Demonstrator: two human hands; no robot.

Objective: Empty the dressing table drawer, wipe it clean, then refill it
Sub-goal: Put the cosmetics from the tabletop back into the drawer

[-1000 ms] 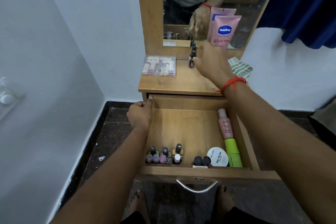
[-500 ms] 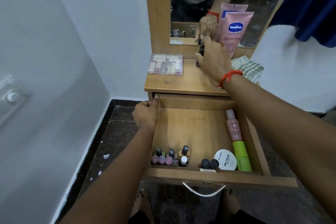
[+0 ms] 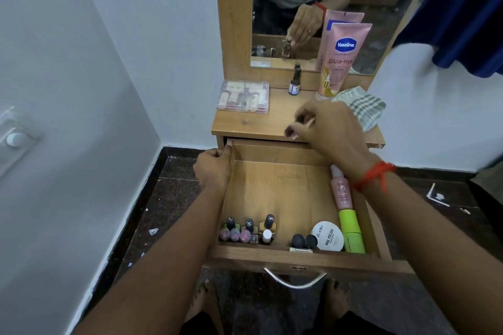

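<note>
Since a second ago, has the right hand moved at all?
Yes. The right hand has drawn back from the Vaseline tube at the back toward the tabletop front edge, nearer the open drawer.

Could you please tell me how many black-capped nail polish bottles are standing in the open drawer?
3 black-capped bottles, in a row in the front-left corner of the drawer, behind the pink-capped ones: left, middle, right. Others may be hidden among them.
</note>
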